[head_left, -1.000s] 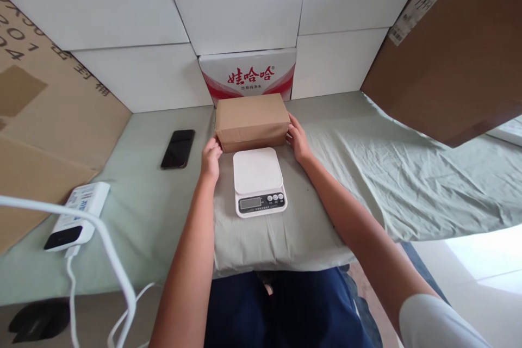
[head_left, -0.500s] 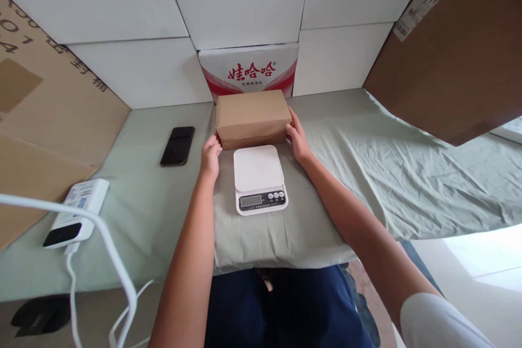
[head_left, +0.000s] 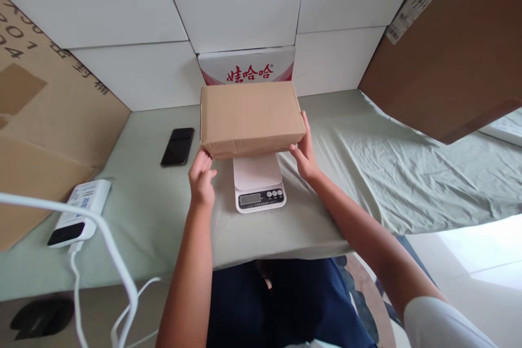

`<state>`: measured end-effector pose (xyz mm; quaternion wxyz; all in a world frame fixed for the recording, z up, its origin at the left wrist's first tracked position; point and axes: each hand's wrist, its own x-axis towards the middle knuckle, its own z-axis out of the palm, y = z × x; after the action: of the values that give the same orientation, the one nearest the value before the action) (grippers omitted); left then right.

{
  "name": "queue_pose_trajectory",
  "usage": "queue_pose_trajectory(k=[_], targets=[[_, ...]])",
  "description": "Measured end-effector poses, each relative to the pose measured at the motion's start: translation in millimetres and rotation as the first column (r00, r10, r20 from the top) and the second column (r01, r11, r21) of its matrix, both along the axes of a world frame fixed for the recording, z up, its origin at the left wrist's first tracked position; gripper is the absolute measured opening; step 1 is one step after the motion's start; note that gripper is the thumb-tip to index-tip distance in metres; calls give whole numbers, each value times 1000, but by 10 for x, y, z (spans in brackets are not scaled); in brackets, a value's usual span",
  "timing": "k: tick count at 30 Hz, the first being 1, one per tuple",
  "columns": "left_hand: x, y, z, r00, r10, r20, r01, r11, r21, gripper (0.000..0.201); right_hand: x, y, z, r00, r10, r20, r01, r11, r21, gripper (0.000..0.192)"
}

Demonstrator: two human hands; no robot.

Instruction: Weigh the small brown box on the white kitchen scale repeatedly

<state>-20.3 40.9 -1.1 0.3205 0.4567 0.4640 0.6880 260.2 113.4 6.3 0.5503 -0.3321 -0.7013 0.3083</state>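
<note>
- Here's the cardboard box (head_left: pixel 250 111), plain brown with a smooth matte skin and crisp edges, a long, low block held between two hands over the far part of the scale!
- Left hand (head_left: pixel 201 179) has the near left corner, fingertips tucked at the lower edge, thumb standing off the card.
- Right hand (head_left: pixel 305 152) takes the other end, fingers along the short side, thumb at the near corner; between them the two hands hold the box.
- Beneath it, the kitchen scale (head_left: pixel 259 175): white plastic, rounded corners, flat plate, dark panel with a rectangular display and three round buttons. Whether the box's base meets that plate, I can't quite tell from this angle.
- All of this over grey-green cloth (head_left: pixel 285 231), rippled into soft creases out on the right.
- To the left, a glossy black phone (head_left: pixel 178 147) lies flat, a slim rounded slab; nearer the edge, a white power strip (head_left: pixel 85 204) with a dark end.
- Behind the box, a white carton (head_left: pixel 248 68) with red lettering.
</note>
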Motion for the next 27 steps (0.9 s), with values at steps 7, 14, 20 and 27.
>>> queue_pose_trajectory(k=[7,14,20,27], targets=[[132,-720,-240,999,-22,-24,20,998,-67,79,224,-592,-256,999,-23,39,25,998,-65,89],[120,-727,-274,1000,-2,1,2,993,-119,83,177,-653,-204,997,-43,63,46,998,-41,83],[100,-727,-326,999,35,26,-31,989,-148,78,169,-639,-167,997,-34,73,39,997,-71,83],[108,-724,-315,997,59,58,-49,987,-152,79,166,-609,-204,999,-27,33,31,994,-105,84]])
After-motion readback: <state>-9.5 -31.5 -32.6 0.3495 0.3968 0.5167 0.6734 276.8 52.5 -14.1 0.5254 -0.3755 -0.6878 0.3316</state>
